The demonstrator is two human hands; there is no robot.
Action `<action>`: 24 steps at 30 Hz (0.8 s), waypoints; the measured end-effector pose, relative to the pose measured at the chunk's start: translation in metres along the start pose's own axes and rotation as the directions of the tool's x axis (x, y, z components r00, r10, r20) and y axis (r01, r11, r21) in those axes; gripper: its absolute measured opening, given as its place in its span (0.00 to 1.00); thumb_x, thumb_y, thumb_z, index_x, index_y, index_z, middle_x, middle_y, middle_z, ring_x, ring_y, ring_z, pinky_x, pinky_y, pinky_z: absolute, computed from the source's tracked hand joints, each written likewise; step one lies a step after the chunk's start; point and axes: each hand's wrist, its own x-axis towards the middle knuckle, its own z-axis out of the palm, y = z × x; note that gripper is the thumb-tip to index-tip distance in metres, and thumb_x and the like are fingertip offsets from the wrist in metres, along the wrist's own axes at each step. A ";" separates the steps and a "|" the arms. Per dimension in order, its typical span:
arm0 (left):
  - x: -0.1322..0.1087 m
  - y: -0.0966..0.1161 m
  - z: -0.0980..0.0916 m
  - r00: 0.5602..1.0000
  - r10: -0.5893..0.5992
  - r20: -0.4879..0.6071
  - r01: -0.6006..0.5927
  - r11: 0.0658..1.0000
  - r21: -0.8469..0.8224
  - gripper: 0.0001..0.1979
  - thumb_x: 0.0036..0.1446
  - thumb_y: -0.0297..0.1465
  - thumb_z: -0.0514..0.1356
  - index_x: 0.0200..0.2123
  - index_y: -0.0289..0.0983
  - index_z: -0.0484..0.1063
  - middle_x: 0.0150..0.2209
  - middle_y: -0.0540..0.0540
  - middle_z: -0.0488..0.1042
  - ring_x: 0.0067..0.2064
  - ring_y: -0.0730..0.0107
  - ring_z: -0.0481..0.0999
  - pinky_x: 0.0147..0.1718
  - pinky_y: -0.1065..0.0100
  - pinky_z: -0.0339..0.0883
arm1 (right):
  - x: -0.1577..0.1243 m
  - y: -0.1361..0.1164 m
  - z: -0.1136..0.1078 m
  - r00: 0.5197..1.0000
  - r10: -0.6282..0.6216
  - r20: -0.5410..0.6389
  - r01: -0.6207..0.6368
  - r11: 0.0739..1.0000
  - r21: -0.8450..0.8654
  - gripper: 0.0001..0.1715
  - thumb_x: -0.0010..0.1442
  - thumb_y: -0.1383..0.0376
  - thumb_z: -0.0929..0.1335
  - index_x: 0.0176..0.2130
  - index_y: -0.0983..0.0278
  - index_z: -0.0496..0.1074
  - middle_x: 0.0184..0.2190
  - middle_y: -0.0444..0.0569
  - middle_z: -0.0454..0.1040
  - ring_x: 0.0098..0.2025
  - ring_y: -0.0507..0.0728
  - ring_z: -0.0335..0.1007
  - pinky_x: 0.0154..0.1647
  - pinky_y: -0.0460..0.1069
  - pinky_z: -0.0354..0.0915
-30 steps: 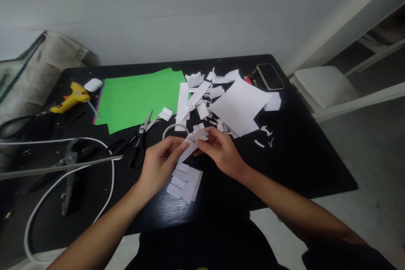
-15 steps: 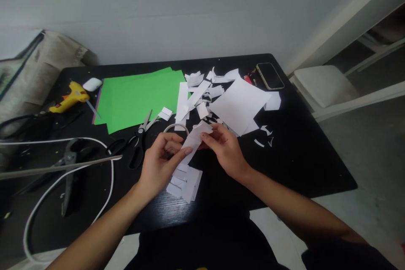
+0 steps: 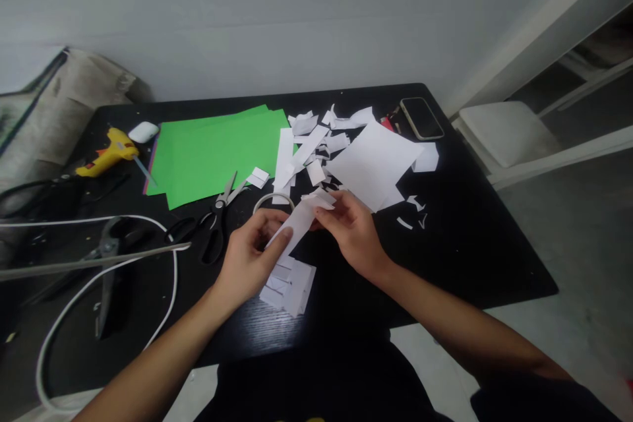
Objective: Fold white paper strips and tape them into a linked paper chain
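Observation:
Between my two hands is a white paper strip, its far end bent or folded over. My left hand is closed on its lower left part, thumb on top. At the upper right end, my right hand pinches it between thumb and fingers. Under the strip, on the table, lies a small pile of white paper pieces, some with dark lines. A roll of tape, partly hidden, stands just beyond my left hand. Black-handled scissors lie open to its left.
Green paper sheets lie at the back, beside white paper scraps and a larger white sheet. A phone rests at the far right. To the left are a yellow glue gun, pliers and a white cable.
The far end of the paper strip is bent over further toward the right. My left thumb has slid slightly down and left along the strip. Things on the table stay where they were.

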 end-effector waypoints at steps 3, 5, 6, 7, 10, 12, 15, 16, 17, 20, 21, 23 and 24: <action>0.000 0.001 -0.001 1.000 -0.002 -0.002 0.002 0.998 0.058 0.11 0.64 0.38 0.64 0.44 0.37 0.78 0.29 0.50 0.74 0.27 0.73 0.68 0.25 0.71 0.61 | 0.001 0.001 -0.001 1.000 0.009 0.001 -0.009 1.000 -0.021 0.19 0.56 0.56 0.80 0.39 0.60 0.73 0.39 0.45 0.79 0.42 0.57 0.80 0.45 0.55 0.82; 0.000 0.001 -0.002 1.000 0.001 0.010 -0.001 0.997 0.081 0.12 0.64 0.39 0.64 0.43 0.37 0.78 0.31 0.48 0.76 0.28 0.72 0.69 0.26 0.71 0.62 | 0.001 0.003 -0.001 1.000 0.014 0.000 -0.014 0.999 -0.039 0.20 0.55 0.56 0.81 0.39 0.60 0.72 0.39 0.45 0.78 0.42 0.57 0.80 0.46 0.56 0.83; 0.000 0.001 -0.002 1.000 0.003 0.017 -0.005 0.996 0.089 0.12 0.64 0.39 0.63 0.43 0.37 0.79 0.32 0.48 0.78 0.28 0.72 0.70 0.26 0.70 0.62 | 0.002 0.003 -0.001 1.000 0.013 -0.001 -0.013 0.999 -0.042 0.20 0.55 0.57 0.81 0.39 0.59 0.72 0.39 0.45 0.78 0.42 0.58 0.80 0.47 0.56 0.83; 0.000 0.001 -0.003 1.000 0.007 0.023 -0.009 0.995 0.095 0.11 0.64 0.38 0.63 0.42 0.37 0.79 0.32 0.48 0.78 0.28 0.71 0.70 0.27 0.70 0.62 | 0.001 0.004 -0.001 1.000 0.013 -0.002 -0.013 0.999 -0.040 0.20 0.55 0.57 0.81 0.39 0.59 0.72 0.39 0.45 0.78 0.42 0.58 0.80 0.47 0.56 0.83; 0.000 0.002 -0.003 0.999 0.024 0.031 -0.027 0.995 0.095 0.10 0.64 0.37 0.63 0.41 0.37 0.79 0.32 0.48 0.78 0.28 0.71 0.71 0.27 0.70 0.61 | 0.001 0.005 -0.001 1.000 0.008 0.006 -0.008 0.999 -0.042 0.18 0.56 0.59 0.80 0.41 0.59 0.73 0.40 0.45 0.79 0.43 0.58 0.80 0.45 0.55 0.83; 0.000 0.003 -0.003 0.999 0.037 0.034 -0.039 0.996 0.081 0.08 0.64 0.36 0.63 0.39 0.38 0.79 0.31 0.49 0.78 0.29 0.71 0.71 0.27 0.70 0.62 | 0.000 0.006 -0.001 1.000 0.003 0.012 -0.002 0.998 -0.056 0.18 0.56 0.60 0.79 0.43 0.58 0.73 0.42 0.46 0.79 0.45 0.58 0.80 0.45 0.55 0.83; 0.001 0.003 -0.003 0.998 0.063 0.032 -0.066 0.994 0.084 0.07 0.62 0.35 0.64 0.37 0.38 0.78 0.31 0.49 0.77 0.30 0.70 0.71 0.30 0.70 0.63 | 0.000 0.006 -0.002 1.000 0.004 0.027 -0.002 0.997 -0.078 0.19 0.57 0.60 0.79 0.45 0.58 0.74 0.43 0.46 0.80 0.47 0.59 0.80 0.47 0.56 0.82; 0.001 0.003 -0.004 0.997 0.075 0.028 -0.077 0.993 0.090 0.06 0.62 0.34 0.64 0.36 0.38 0.78 0.31 0.49 0.76 0.31 0.69 0.72 0.30 0.69 0.64 | 0.000 0.006 -0.002 0.999 0.010 0.033 -0.007 0.996 -0.084 0.18 0.57 0.59 0.79 0.45 0.58 0.74 0.43 0.46 0.80 0.47 0.59 0.80 0.47 0.56 0.82; 0.001 0.003 -0.004 0.996 0.086 0.027 -0.088 0.992 0.094 0.06 0.62 0.34 0.64 0.36 0.38 0.78 0.32 0.49 0.76 0.32 0.69 0.72 0.32 0.69 0.65 | 0.000 0.005 -0.002 0.999 0.015 0.039 -0.012 0.996 -0.092 0.17 0.57 0.59 0.79 0.44 0.58 0.75 0.42 0.46 0.79 0.46 0.59 0.80 0.48 0.57 0.81; 0.002 0.002 -0.004 0.994 0.105 0.027 -0.107 0.989 0.098 0.04 0.62 0.32 0.64 0.36 0.38 0.77 0.34 0.48 0.78 0.36 0.67 0.75 0.35 0.68 0.67 | 0.000 0.004 -0.002 0.998 0.016 0.054 -0.010 0.994 -0.113 0.13 0.57 0.59 0.78 0.41 0.58 0.77 0.39 0.46 0.79 0.44 0.59 0.79 0.51 0.58 0.79; 0.002 0.001 -0.005 0.994 0.104 0.028 -0.106 0.989 0.100 0.04 0.62 0.32 0.64 0.37 0.38 0.77 0.35 0.48 0.78 0.36 0.66 0.76 0.36 0.68 0.67 | -0.001 0.004 -0.002 0.998 0.013 0.058 -0.006 0.993 -0.120 0.13 0.57 0.59 0.78 0.40 0.59 0.77 0.39 0.46 0.79 0.43 0.59 0.79 0.52 0.58 0.79; 0.002 0.002 -0.005 0.995 0.097 0.029 -0.100 0.990 0.104 0.04 0.62 0.31 0.63 0.37 0.38 0.77 0.35 0.48 0.78 0.37 0.66 0.77 0.37 0.68 0.68 | -0.001 0.003 -0.002 0.998 0.011 0.064 -0.001 0.990 -0.143 0.11 0.58 0.59 0.78 0.40 0.59 0.78 0.38 0.46 0.80 0.42 0.59 0.79 0.54 0.59 0.77; 0.002 0.002 -0.005 0.995 0.094 0.027 -0.097 0.990 0.104 0.03 0.61 0.31 0.63 0.37 0.38 0.77 0.35 0.48 0.78 0.37 0.66 0.77 0.37 0.67 0.68 | -0.001 0.002 -0.002 0.998 0.008 0.064 0.002 0.987 -0.160 0.11 0.58 0.58 0.77 0.40 0.59 0.79 0.38 0.47 0.80 0.42 0.59 0.79 0.54 0.59 0.77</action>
